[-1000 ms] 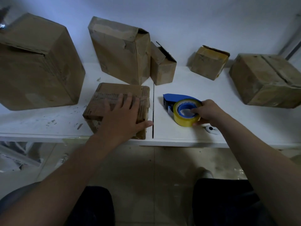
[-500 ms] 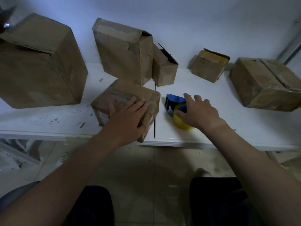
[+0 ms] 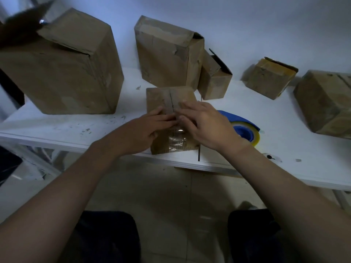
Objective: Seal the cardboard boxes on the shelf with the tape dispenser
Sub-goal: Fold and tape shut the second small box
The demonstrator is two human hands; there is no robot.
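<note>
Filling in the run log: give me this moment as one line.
small box: tape on front | left hand: on box top | right hand: on box top | tape dispenser: on shelf, right of box

dim, bluish light falls from the upper left, brightest on the back wall (image 3: 247,25), leaving the floor (image 3: 171,186) murky, a small glare on the clear tape (image 3: 175,138), wide-angle bending at the edges, slight overall softness.
</note>
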